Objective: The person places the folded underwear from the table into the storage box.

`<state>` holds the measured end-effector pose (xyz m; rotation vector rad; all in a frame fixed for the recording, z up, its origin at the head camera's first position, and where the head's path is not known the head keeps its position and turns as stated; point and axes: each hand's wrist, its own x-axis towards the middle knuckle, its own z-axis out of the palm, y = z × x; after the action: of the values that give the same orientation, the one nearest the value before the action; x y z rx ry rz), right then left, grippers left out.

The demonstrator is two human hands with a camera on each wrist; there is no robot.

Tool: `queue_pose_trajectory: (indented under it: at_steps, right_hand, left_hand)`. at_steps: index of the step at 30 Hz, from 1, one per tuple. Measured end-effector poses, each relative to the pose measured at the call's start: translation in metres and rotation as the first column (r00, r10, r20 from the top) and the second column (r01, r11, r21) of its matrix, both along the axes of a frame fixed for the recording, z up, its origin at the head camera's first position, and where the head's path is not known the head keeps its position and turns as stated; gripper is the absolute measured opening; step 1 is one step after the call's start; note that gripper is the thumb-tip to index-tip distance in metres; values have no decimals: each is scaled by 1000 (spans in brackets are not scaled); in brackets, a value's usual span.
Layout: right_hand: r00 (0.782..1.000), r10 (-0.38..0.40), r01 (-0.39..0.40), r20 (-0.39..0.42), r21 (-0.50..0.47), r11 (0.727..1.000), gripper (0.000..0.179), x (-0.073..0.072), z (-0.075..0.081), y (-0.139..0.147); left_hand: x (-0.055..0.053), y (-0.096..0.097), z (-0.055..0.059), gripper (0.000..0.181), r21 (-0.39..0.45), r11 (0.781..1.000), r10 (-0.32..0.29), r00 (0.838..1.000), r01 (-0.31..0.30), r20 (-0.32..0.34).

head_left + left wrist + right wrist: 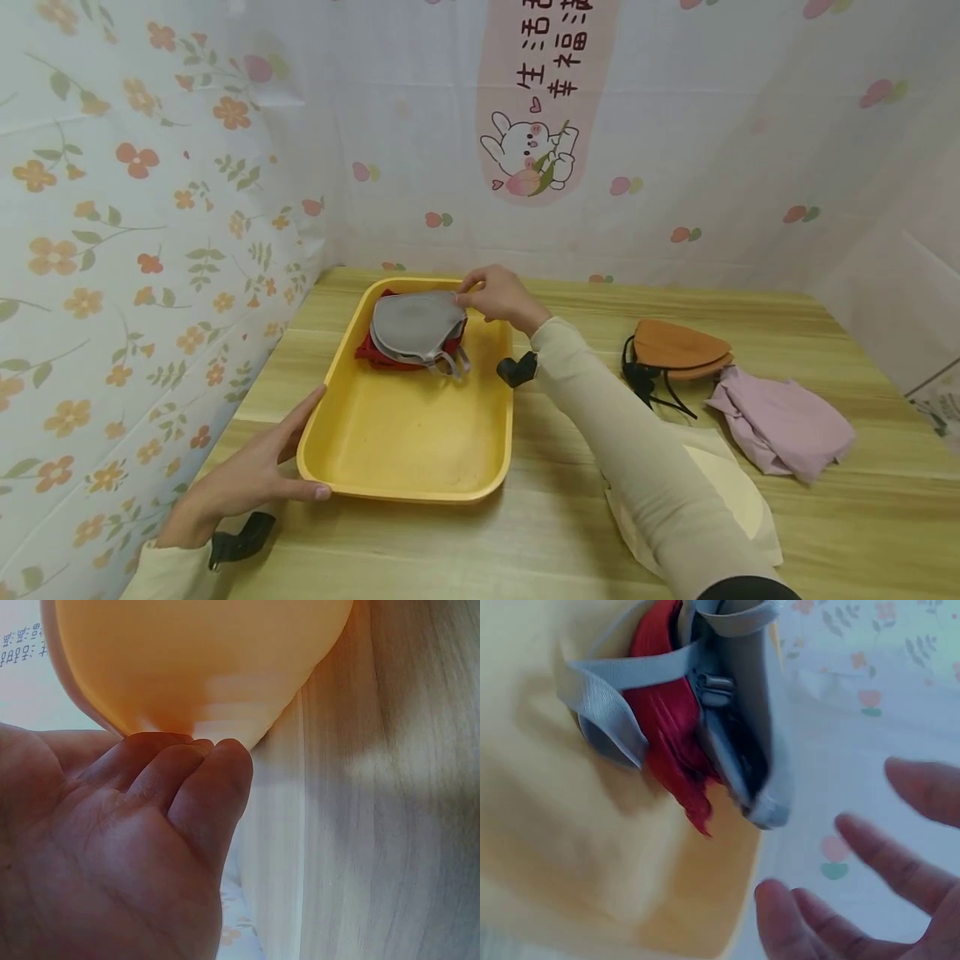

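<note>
A folded grey bra (416, 325) with nested cups and loose straps lies on red cloth (664, 705) at the far end of the yellow tray (412, 425). My right hand (501, 296) is over the tray's far right corner, close to the bra's right edge. In the right wrist view its fingers are spread and apart from the bra, with nothing between them. My left hand (251, 475) holds the tray's near left corner, thumb along the front side and fingers against the left wall. The left wrist view shows those fingertips touching the tray's outside.
Right of the tray lie a folded orange bra (678, 346) with black straps, a folded mauve cloth garment (783, 421) and a cream one (738, 492), partly behind my right sleeve. Printed cloth (405, 167) hangs behind and left of the wooden table (555, 533).
</note>
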<state>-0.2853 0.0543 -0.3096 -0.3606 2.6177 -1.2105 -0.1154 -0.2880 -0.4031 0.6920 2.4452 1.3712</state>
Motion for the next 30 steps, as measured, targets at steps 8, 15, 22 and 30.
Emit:
queue_pose_trajectory:
  at_steps: [8, 15, 22, 30]
  right_hand:
    - [989, 25, 5, -144, 204, 979, 28, 9, 11, 17]
    - [980, 56, -6, -193, 248, 969, 27, 14, 11, 37]
    - [980, 76, -32, -182, 234, 972, 28, 23, 17, 55]
    - [985, 58, -32, -164, 156, 987, 23, 35, 21, 72]
  left_hand:
    - [-1, 0, 0, 117, 5, 1000, 1, 1000, -1, -9]
    - [1, -1, -1, 117, 15, 1000, -2, 1000, 2, 3]
    - [1, -1, 0, 116, 17, 1000, 3, 1000, -3, 6]
    - [2, 2, -1, 115, 33, 999, -10, 1000, 9, 11]
